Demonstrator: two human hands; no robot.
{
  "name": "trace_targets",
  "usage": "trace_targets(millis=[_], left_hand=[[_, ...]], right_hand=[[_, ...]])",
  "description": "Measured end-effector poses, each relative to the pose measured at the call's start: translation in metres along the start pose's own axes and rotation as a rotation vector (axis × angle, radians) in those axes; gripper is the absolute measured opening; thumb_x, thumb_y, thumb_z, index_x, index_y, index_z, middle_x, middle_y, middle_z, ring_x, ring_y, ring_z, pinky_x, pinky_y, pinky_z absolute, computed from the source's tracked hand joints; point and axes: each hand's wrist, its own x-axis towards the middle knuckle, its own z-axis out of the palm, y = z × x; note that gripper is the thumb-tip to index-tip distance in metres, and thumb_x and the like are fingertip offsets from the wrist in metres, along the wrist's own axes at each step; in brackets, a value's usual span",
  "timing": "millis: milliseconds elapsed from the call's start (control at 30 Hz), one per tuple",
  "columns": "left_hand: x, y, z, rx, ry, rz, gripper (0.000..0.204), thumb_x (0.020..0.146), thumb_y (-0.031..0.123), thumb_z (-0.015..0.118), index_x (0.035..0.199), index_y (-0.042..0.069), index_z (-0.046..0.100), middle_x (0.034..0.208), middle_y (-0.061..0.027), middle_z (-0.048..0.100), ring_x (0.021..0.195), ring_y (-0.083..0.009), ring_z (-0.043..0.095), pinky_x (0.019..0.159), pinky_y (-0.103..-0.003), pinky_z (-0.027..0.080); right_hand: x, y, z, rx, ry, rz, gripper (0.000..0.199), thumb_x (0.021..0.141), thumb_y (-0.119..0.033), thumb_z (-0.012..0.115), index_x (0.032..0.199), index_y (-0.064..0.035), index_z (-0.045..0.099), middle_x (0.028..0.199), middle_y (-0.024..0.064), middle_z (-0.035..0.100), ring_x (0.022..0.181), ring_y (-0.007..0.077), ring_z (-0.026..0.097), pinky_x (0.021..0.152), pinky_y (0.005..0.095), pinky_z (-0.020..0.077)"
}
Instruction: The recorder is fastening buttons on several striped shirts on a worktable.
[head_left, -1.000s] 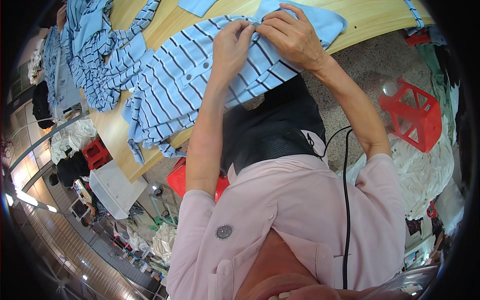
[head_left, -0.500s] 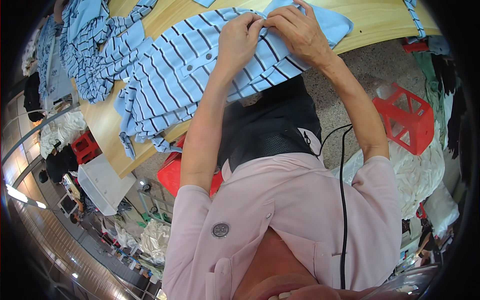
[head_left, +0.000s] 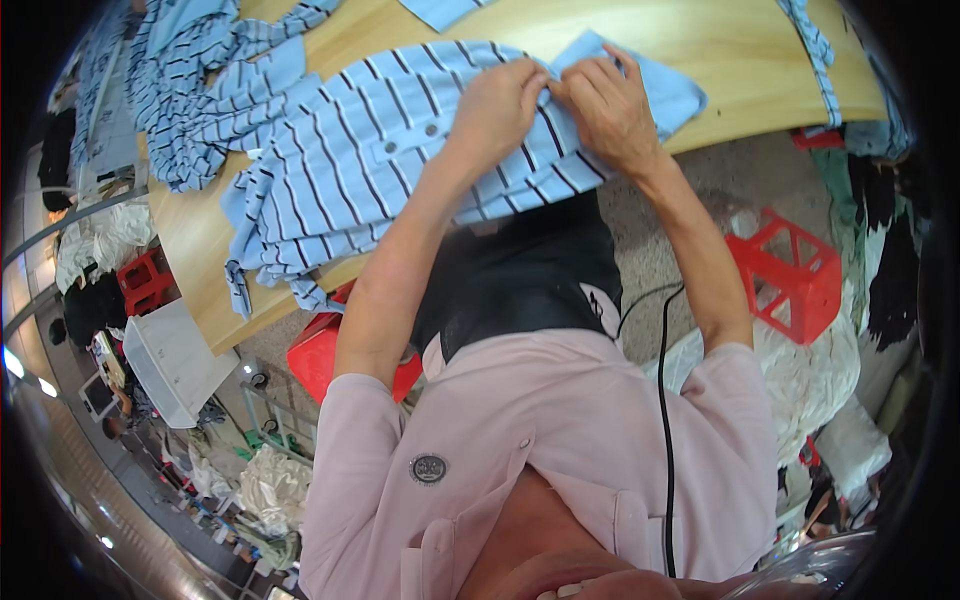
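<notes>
A light-blue knit shirt (head_left: 340,160) with dark and white stripes lies across the table, two dark buttons on its placket. My left hand (head_left: 497,112) is closed, thumb and fingers pinching the shirt's upper edge beside a plain blue collar-like part (head_left: 660,95). Close against it, my right hand (head_left: 612,115) also pinches the cloth at that spot, its index finger raised. The fingertips of both hands almost meet. Whatever small part lies between them is hidden.
The wooden table (head_left: 720,50) carries a heap of more striped garments (head_left: 190,100) at the left. A striped strip (head_left: 812,60) hangs over the right edge. Red stools (head_left: 790,280) and a white bin (head_left: 180,360) stand below. A black cable (head_left: 667,430) runs down my front.
The whole view has shifted slightly, so the table sits lower in it. Both hands keep their pinch at the same place on the shirt, with the right index finger still raised.
</notes>
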Motion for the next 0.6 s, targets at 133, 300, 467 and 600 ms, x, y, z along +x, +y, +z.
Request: trace_targets(millis=[133,300,467,600], left_hand=[[-0.003,-0.005,0.0,-0.11,-0.045,-0.019,0.013,0.102,0.009,0.068,0.108,-0.003,0.071,0.097,-0.0263,0.074,0.092,-0.0453,0.073,0.081,-0.047,0.057],[-0.004,-0.002,-0.007,-0.147,-0.132,-0.002,0.016,0.099,0.01,0.07,0.11,-0.001,0.074,0.101,-0.0225,0.075,0.099,-0.0416,0.073,0.087,-0.046,0.056],[-0.003,0.001,-0.008,-0.122,-0.14,0.021,0.014,0.099,0.015,0.071,0.106,0.003,0.072,0.101,-0.018,0.074,0.103,-0.0417,0.069,0.091,-0.051,0.054],[-0.012,0.002,-0.002,-0.083,-0.046,0.068,0.012,0.096,0.011,0.074,0.105,0.003,0.071,0.101,-0.0158,0.074,0.102,-0.0406,0.068,0.089,-0.051,0.054]], right_hand=[[0.0,-0.004,-0.004,0.047,-0.052,0.067,0.005,0.096,-0.009,0.074,0.097,-0.0081,0.069,0.096,0.0064,0.067,0.098,0.0259,0.068,0.113,0.0498,0.0439],[-0.007,0.003,-0.007,0.313,-0.091,0.214,0.007,0.09,-0.007,0.08,0.092,-0.0104,0.075,0.097,0.0007,0.073,0.099,0.0223,0.07,0.118,0.0543,0.0385],[-0.01,0.007,-0.009,0.434,-0.117,0.284,0.013,0.088,-0.006,0.085,0.096,-0.0126,0.077,0.095,0.0002,0.073,0.099,0.0202,0.071,0.121,0.055,0.036],[-0.005,-0.002,-0.016,0.522,-0.153,0.484,0.02,0.088,-0.009,0.086,0.106,-0.0109,0.078,0.095,0.004,0.072,0.099,0.0236,0.071,0.121,0.0544,0.0378]])
